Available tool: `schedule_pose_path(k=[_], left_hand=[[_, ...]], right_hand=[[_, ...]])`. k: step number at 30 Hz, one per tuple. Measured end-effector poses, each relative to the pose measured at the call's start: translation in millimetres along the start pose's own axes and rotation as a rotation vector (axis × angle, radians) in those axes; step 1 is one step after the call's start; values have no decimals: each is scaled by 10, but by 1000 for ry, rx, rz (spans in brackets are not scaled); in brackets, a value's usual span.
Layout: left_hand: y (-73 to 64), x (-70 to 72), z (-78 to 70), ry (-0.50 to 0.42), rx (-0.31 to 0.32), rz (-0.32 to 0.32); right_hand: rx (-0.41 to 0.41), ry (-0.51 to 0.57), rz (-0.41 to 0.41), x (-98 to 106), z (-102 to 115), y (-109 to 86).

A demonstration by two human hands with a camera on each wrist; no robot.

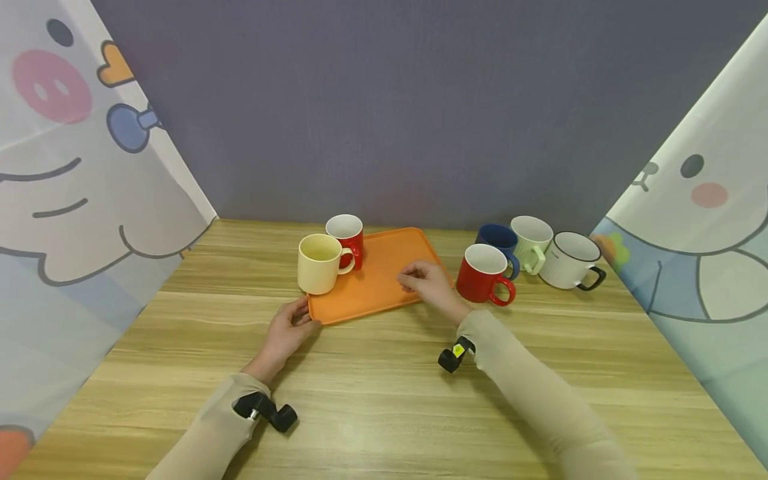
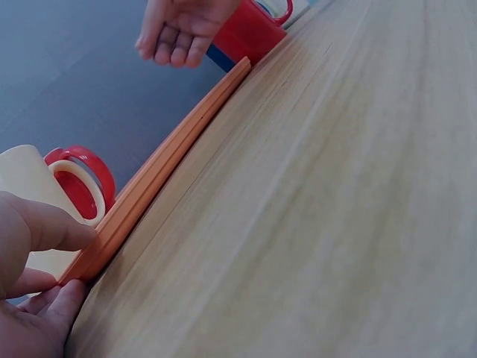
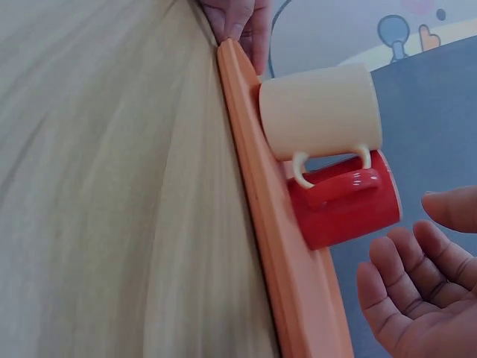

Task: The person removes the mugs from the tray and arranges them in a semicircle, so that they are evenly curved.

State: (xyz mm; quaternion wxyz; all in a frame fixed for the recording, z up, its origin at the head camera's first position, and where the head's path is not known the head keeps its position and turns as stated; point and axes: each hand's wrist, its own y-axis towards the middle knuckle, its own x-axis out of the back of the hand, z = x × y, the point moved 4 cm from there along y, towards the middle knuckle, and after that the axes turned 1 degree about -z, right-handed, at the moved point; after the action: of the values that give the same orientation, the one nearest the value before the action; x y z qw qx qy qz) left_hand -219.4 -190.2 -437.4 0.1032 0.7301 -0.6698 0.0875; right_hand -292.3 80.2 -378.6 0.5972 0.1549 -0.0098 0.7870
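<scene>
An orange tray [image 1: 378, 277] lies on the table with two mugs on its left end. My left hand [image 1: 289, 328] grips its near left corner, fingers over and under the rim [image 2: 112, 235] in the left wrist view. The yellow mug [image 1: 318, 272] stands just beyond that hand, its handle pointing right. Behind it is a red mug [image 1: 348, 230] with a white inside, partly hidden by the yellow one. Over the right part of the tray hovers my right hand [image 1: 427, 283], fingers loosely bent and holding nothing. The right wrist view shows its bare palm [image 3: 428, 306] near the red mug.
Right of the tray stand a second red mug [image 1: 477, 275], a dark blue mug [image 1: 497, 235], a pale green mug [image 1: 531, 233] and a white mug with a black handle [image 1: 567, 263]. A grey wall [image 1: 396, 120] rises behind the wooden table [image 1: 384, 387].
</scene>
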Motion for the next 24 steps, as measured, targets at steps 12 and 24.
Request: schedule_pose_path(k=[12, 24], left_hand=[[-5, -13, -5, -8, -8, 10], [-24, 0, -43, 12, -13, 20]], right_hand=[[-11, -91, -49, -215, -138, 205], [-32, -42, -93, -431, -222, 428]])
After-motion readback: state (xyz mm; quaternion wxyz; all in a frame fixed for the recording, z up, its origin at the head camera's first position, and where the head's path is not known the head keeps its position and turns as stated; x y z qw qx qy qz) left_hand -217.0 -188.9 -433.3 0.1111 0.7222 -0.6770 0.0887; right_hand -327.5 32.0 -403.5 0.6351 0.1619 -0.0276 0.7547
